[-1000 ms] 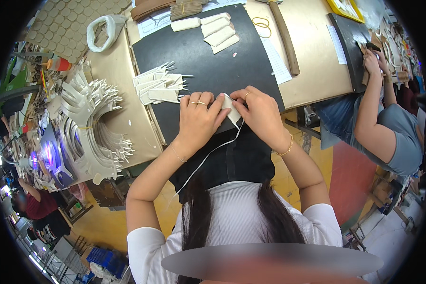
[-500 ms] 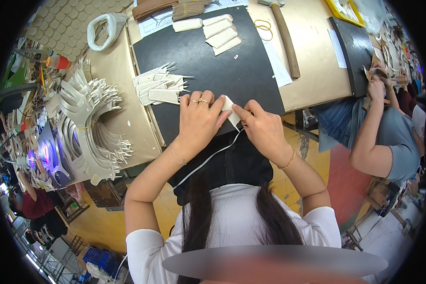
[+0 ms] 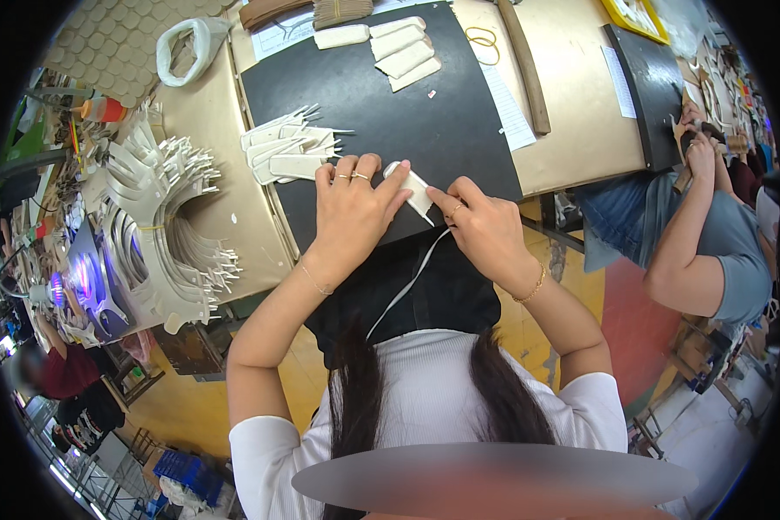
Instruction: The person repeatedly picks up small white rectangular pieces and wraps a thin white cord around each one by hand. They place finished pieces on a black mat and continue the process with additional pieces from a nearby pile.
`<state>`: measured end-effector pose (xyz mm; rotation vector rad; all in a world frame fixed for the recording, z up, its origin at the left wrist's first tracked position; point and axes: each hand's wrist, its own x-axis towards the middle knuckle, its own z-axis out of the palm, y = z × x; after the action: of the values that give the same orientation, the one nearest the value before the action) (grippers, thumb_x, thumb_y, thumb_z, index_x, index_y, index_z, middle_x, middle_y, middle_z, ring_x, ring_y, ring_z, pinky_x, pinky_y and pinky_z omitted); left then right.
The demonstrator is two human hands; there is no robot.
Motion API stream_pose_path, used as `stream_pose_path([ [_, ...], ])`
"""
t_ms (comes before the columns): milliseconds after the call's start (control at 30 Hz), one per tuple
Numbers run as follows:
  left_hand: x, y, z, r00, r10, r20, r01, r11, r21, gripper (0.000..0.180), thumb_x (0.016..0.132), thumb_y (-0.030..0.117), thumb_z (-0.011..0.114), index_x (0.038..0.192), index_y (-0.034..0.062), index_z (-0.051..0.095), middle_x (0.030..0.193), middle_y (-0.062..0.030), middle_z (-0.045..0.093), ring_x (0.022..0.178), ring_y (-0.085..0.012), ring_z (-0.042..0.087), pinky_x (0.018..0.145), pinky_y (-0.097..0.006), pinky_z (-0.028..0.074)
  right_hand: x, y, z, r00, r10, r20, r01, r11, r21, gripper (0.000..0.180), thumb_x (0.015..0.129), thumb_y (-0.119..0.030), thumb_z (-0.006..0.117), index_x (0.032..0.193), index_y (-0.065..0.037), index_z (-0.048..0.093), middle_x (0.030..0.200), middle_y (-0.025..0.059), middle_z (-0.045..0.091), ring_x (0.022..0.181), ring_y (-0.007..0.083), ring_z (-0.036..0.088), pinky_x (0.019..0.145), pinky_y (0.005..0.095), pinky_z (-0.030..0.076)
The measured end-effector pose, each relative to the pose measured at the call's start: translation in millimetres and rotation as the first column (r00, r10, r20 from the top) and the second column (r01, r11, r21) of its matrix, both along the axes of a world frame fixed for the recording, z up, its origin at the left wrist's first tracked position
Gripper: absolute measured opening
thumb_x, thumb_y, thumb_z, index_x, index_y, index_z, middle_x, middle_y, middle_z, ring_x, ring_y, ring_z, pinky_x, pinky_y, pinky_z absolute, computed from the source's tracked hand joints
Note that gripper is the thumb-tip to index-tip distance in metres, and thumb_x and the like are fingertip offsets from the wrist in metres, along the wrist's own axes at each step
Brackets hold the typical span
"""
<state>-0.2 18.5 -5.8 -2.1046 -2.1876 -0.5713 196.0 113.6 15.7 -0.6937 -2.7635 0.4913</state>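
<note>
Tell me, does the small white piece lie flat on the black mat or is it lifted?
Flat: the white piece rests on the black mat, left hand pressing it.
</note>
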Motion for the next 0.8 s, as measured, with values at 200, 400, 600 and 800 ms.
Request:
stream_pose_path([
  [200, -1.1, 1.0, 1.3, 1.000, -0.009, -0.010, 0.009, 1.000, -0.016, 0.034, 0.089, 0.035, 0.075, 0.119, 0.0205, 0.075, 0.105, -0.0038, 0.061, 0.102, -0.0233, 0.055, 0.089, -0.043, 0.038, 8.4, -3.4, 2.9, 0.999, -0.010, 0.039, 0.010, 1.000, 0.002, 0.031, 0.085, -0.009, 0.068, 0.115, -0.007, 0.074, 0.092, 0.0040, 0.056, 0.064, 0.0172, 0.067, 0.056, 0.0315, 0.054],
  [400, -0.4, 2.0, 3.7, 1.000, -0.001, 0.019, 0.001, 0.999, -0.039, 0.037, 0.089, 0.033, 0.075, 0.124, 0.0206, 0.072, 0.106, -0.0047, 0.060, 0.101, -0.0250, 0.056, 0.088, -0.043, 0.038, 9.4, -4.5, 0.6, 0.997, -0.014, 0.080, 0.014, 1.000, -0.005, 0.035, 0.085, -0.007, 0.068, 0.119, -0.009, 0.074, 0.093, 0.0034, 0.057, 0.064, 0.0182, 0.066, 0.057, 0.0323, 0.053],
  [600, 1.1, 5.3, 5.6, 0.998, 0.014, 0.065, -0.008, 0.996, -0.093, 0.039, 0.088, 0.030, 0.076, 0.124, 0.0153, 0.070, 0.108, -0.0053, 0.059, 0.102, -0.0247, 0.055, 0.088, -0.042, 0.039, 14.8, -2.8, 12.8, 0.981, -0.036, 0.192, 0.057, 0.993, -0.104, 0.042, 0.086, -0.008, 0.073, 0.128, -0.012, 0.070, 0.102, 0.0031, 0.059, 0.066, 0.0219, 0.065, 0.060, 0.0341, 0.054],
  [800, -2.3, 11.9, 10.4, 0.890, 0.094, 0.447, -0.045, 0.992, -0.119, 0.033, 0.086, 0.017, 0.080, 0.115, 0.0082, 0.068, 0.100, -0.0071, 0.064, 0.093, -0.0250, 0.060, 0.083, -0.040, 0.044, 18.6, 3.1, 15.3, 0.953, -0.302, 0.017, 0.291, 0.901, -0.322, 0.049, 0.094, -0.016, 0.072, 0.137, -0.007, 0.053, 0.112, 0.0103, 0.058, 0.084, 0.0314, 0.068, 0.072, 0.0395, 0.056],
])
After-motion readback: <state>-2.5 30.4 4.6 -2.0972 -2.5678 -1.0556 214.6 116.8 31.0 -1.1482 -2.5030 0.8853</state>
